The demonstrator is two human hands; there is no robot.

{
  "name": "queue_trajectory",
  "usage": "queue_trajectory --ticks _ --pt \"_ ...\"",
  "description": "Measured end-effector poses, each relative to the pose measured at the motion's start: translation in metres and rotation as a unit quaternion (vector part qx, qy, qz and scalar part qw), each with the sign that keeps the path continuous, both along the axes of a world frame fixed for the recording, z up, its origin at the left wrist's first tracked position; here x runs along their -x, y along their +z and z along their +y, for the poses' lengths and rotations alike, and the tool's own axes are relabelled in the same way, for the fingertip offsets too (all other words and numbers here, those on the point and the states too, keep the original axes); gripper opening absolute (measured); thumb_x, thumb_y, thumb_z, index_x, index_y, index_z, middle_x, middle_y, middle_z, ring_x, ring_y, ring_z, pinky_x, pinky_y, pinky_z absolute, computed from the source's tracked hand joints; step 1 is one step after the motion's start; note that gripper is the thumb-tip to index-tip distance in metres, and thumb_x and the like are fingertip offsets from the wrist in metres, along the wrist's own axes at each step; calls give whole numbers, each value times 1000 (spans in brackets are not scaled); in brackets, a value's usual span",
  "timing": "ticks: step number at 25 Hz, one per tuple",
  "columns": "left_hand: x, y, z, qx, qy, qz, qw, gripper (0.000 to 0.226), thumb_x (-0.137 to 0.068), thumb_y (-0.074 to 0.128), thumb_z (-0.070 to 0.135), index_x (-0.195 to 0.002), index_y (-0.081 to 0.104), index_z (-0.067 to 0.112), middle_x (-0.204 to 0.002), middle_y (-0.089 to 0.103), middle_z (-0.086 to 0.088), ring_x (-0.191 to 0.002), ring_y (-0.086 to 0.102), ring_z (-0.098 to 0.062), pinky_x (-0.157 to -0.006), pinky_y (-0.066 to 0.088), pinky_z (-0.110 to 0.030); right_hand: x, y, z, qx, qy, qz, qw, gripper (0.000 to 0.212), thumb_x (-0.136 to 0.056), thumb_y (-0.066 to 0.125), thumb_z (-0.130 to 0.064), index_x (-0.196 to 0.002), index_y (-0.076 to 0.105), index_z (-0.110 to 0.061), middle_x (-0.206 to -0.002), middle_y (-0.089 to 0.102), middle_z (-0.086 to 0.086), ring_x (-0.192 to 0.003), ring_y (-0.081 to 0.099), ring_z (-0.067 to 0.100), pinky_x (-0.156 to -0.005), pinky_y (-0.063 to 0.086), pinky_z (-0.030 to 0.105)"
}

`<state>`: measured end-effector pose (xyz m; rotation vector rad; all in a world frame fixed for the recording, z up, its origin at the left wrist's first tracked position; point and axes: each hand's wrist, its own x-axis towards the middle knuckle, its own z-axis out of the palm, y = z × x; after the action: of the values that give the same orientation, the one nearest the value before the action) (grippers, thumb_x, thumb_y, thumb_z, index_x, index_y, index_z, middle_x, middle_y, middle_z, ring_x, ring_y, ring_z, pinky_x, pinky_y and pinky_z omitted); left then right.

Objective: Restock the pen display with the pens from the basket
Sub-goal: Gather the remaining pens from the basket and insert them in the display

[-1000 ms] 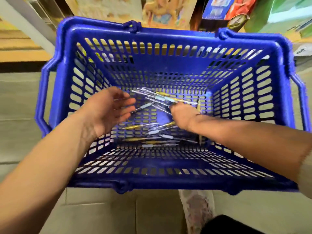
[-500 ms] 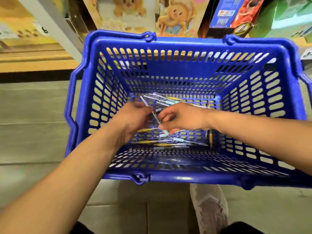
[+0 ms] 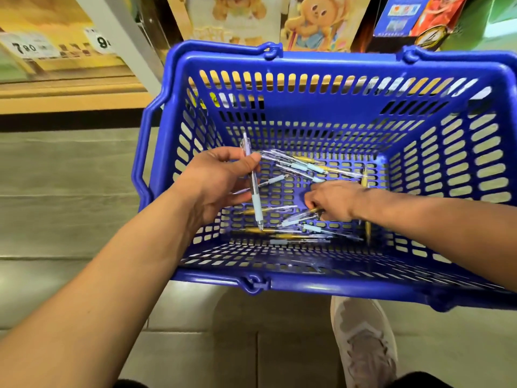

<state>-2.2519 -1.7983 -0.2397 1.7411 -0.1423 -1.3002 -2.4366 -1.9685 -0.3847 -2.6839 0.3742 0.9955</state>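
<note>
A blue slotted plastic basket (image 3: 321,284) stands on the floor in front of me. Several clear pens with pale-blue or yellow grips (image 3: 296,236) lie scattered on its bottom. My left hand (image 3: 221,180) is inside the basket near its left wall, holding a pale-blue-grip pen (image 3: 255,191) nearly upright between thumb and fingers. My right hand (image 3: 333,203) reaches down to the basket floor, its fingertips pinched on a yellow-grip pen (image 3: 305,215) lying there. The pen display is out of view.
Shelves with boxed toys and picture packs (image 3: 307,21) rise behind the basket. A lower shelf with price tags (image 3: 25,47) runs at the left. My white shoe (image 3: 363,340) stands on the tiled floor just in front of the basket.
My right hand passed a pale-blue pen to the left hand, which now holds it upright. The right hand then dropped back to the basket floor onto another pen. The view shifted left.
</note>
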Motion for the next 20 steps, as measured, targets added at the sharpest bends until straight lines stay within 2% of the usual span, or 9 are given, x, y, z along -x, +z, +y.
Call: queue_trajectory --ticks 1,3,5,8,9,11,13,17,20 --pt "0 1 2 4 -1 -3 1000 10 -94 71 22 -87 65 19 -80 73 2 -68 66 -12 -56 58 -25 1 -3 1 9 15 -11 1000 21 -89 71 -20 -92 52 -31 -90 53 -11 -86 57 16 -77 56 39" --pt "-2 3 5 5 -7 -12 1000 11 -95 70 25 -87 65 19 -84 74 1 -69 66 -12 -56 56 -25 -1 -4 -2 -21 10 -1 1000 20 -90 72 -21 -89 54 -32 -88 60 -12 -87 58 13 -76 52 33" --pt "-2 3 9 3 -9 -20 1000 10 -98 67 25 -90 64 18 -89 74 -2 -74 68 -14 -57 56 -26 -3 1 -7 -90 -60 4 994 15 -89 75 -27 -93 61 -31 -87 67 -11 -85 61 12 -73 44 26" --pt "-2 2 12 -3 2 -17 1000 10 -103 59 22 -96 61 15 -91 74 -5 -79 69 -18 -60 57 -28 -4 16 -9 -191 -175 -44 965 23 -88 75 -35 -109 72 -27 -93 74 -11 -87 66 6 -79 45 19" --pt "-2 1 14 -6 9 -10 1000 9 -105 56 21 -99 60 14 -92 73 -6 -81 70 -19 -61 58 -30 -4 22 -6 -242 -217 -66 943 22 -89 74 -34 -109 73 -27 -89 75 -10 -85 67 5 -79 47 17" --pt "-2 -2 16 -10 21 0 1000 10 -106 52 20 -108 59 12 -93 73 -7 -82 71 -20 -61 58 -32 -8 38 6 -385 -312 -89 864 16 -93 71 -25 -108 74 -24 -83 76 -3 -84 71 9 -76 55 19" --pt "-2 -4 18 -14 16 -1 1000 11 -107 50 20 -110 58 13 -93 72 -7 -79 70 -19 -60 58 -32 -12 55 18 -486 -370 -91 787 20 -94 69 -17 -114 71 -20 -94 77 4 -91 74 17 -76 58 22" --pt "1 -10 14 -25 17 -18 999 16 -107 50 27 -107 63 18 -86 71 -3 -77 65 -18 -68 53 -33 -15 86 30 -544 -420 -105 719 33 -93 67 -19 -125 64 -14 -103 77 0 -90 72 14 -71 57 22" --pt "5 -12 8 -27 13 -30 999 17 -106 52 29 -103 66 21 -76 71 1 -69 62 -15 -64 49 -30 -16 100 31 -557 -427 -110 704 42 -85 69 -30 -122 66 -10 -101 75 2 -85 64 15 -70 58 22"
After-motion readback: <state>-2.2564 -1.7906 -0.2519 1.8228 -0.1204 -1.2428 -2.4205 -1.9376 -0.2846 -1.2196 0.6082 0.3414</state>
